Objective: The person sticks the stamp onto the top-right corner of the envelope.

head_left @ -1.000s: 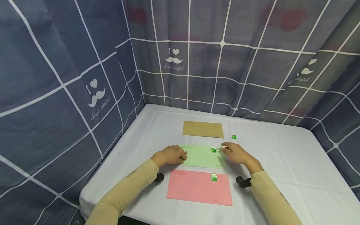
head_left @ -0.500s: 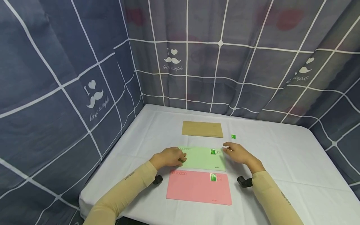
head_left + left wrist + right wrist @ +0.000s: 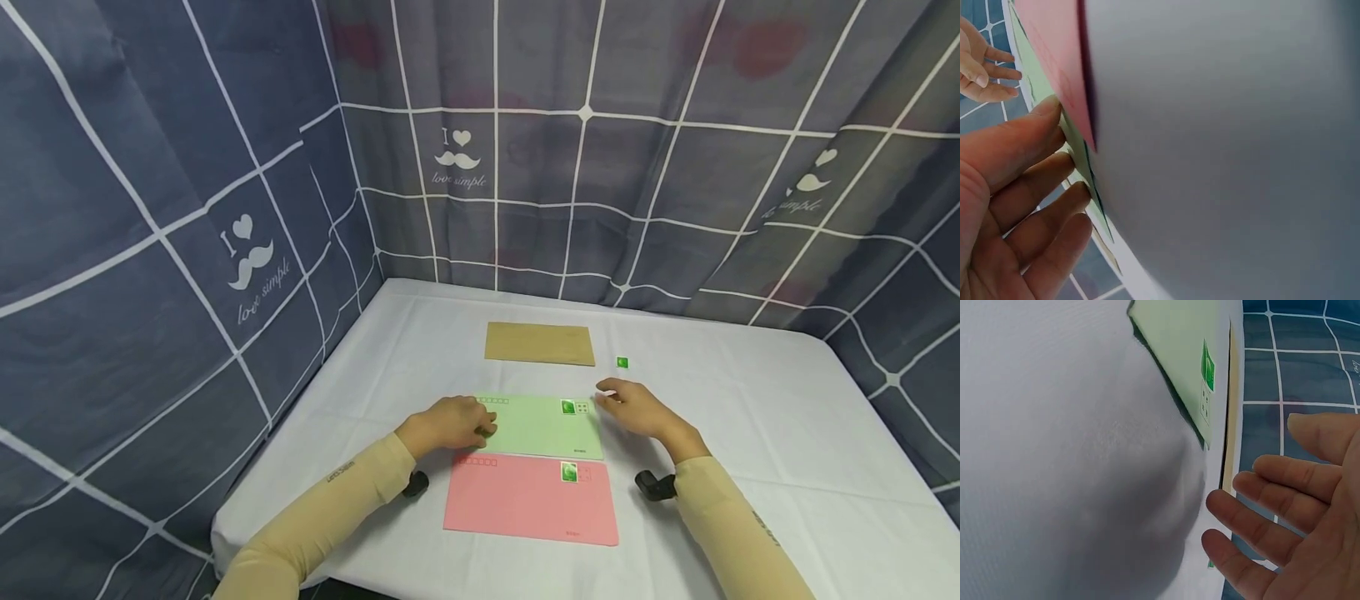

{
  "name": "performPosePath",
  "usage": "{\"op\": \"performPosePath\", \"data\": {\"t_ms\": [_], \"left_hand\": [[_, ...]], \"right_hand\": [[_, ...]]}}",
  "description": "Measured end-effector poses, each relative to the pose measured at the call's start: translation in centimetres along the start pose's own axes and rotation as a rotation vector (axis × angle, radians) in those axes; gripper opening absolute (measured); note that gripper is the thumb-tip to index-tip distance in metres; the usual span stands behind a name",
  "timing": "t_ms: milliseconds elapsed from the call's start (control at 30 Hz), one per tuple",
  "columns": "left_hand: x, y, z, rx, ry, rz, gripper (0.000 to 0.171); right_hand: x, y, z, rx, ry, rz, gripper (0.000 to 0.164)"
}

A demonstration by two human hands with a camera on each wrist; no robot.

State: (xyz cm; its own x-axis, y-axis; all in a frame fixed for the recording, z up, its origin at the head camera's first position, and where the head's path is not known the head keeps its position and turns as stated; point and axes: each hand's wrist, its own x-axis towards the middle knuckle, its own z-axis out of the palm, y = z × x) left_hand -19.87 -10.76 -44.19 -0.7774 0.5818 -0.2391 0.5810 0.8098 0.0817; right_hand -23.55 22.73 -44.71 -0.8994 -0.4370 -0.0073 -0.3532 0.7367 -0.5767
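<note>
A light green envelope [image 3: 536, 427] lies flat on the white table, bearing a green stamp [image 3: 567, 407] at its upper right. My left hand [image 3: 448, 422] rests on its left end; in the left wrist view the thumb and fingertips touch the green paper [image 3: 1034, 76]. Just beyond the right end is my right hand [image 3: 633, 410]. The right wrist view has its fingers spread apart and holding nothing, clear of the green corner. Close in front of the green envelope lies a pink envelope [image 3: 525, 500], with a similar stamp [image 3: 569, 472].
Toward the back of the table [image 3: 787, 400] is a brown envelope [image 3: 538, 344]. A loose green stamp [image 3: 622, 362] lies to its right. Dark checked curtains [image 3: 540, 158] hang along the left, back and right sides.
The green envelope has slid slightly toward me, its lower edge now right at the pink one. My left hand came along with it; my right hand has shifted a little right, off its end.
</note>
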Motion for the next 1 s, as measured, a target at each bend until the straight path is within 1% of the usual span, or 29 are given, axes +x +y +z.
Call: {"op": "performPosePath", "data": {"t_ms": [100,200,300,400,500,633,700,867,933,1000], "left_hand": [[0.0,0.0,0.1,0.005,0.003,-0.005,0.037],[-0.1,0.1,-0.1,0.013,0.011,-0.006,0.037],[-0.2,0.0,-0.4,0.02,0.018,0.014,0.036],[0.2,-0.4,-1.1,0.018,0.044,0.04,0.034],[0.9,-1.0,-2.2,0.016,0.072,0.046,0.033],[2.5,-1.8,-3.5,-0.008,0.089,0.04,0.036],[3.3,-2.1,-4.0,-0.037,0.095,0.044,0.037],[5.1,-3.1,-5.0,-0.104,0.138,0.063,0.032],[5.9,-3.7,-5.2,-0.105,0.153,0.057,0.03],[6.7,-4.4,-5.4,-0.098,0.161,0.035,0.03]], "right_hand": [[0.0,0.2,-0.1,-0.003,0.023,-0.008,0.041],[0.1,0.4,-0.2,-0.007,0.059,0.004,0.038],[0.1,0.6,-0.4,0.009,0.119,0.038,0.033],[0.2,0.8,-0.7,0.028,0.182,0.059,0.029],[0.3,0.8,-0.9,0.048,0.218,0.072,0.026],[0.2,1.0,-1.1,0.074,0.226,0.101,0.027],[0.0,1.1,-1.0,0.083,0.221,0.114,0.027],[-0.3,1.4,-0.7,0.097,0.231,0.146,0.024],[-0.4,1.5,-0.6,0.104,0.239,0.161,0.022],[-0.5,1.6,-0.6,0.113,0.245,0.176,0.021]]}}
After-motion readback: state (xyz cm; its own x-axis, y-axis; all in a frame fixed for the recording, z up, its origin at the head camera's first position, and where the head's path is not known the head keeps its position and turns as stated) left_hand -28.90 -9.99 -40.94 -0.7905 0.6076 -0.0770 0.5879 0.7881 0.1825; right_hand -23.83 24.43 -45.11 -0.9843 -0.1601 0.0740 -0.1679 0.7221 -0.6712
